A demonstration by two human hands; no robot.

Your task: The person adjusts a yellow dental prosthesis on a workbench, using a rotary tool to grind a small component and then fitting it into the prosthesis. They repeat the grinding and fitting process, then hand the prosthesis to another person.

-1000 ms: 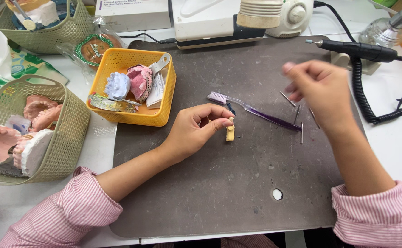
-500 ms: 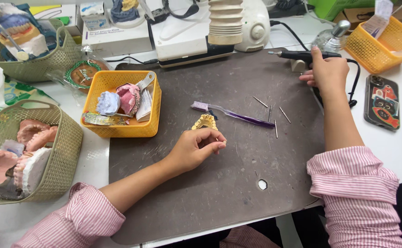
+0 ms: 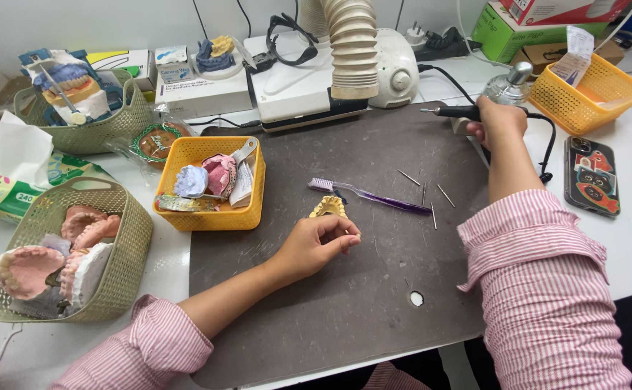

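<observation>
On dark mat: left hand pinches yellow dental cast nr purple toothbrush; right hand, at mat's far edge, grips black handpiece.

Left hand rests beside a yellow dental cast; right hand grips a black handpiece.

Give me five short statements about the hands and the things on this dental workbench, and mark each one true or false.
1. The right hand grips the black handpiece. True.
2. The left hand holds the purple toothbrush. False: the toothbrush lies on the grey mat, untouched.
3. A yellow dental cast lies just beyond the left hand. True.
4. The phone lies on the grey mat. False: it lies on the white table, right of the mat.
5. The yellow basket beside the mat is empty. False: it holds casts.
</observation>
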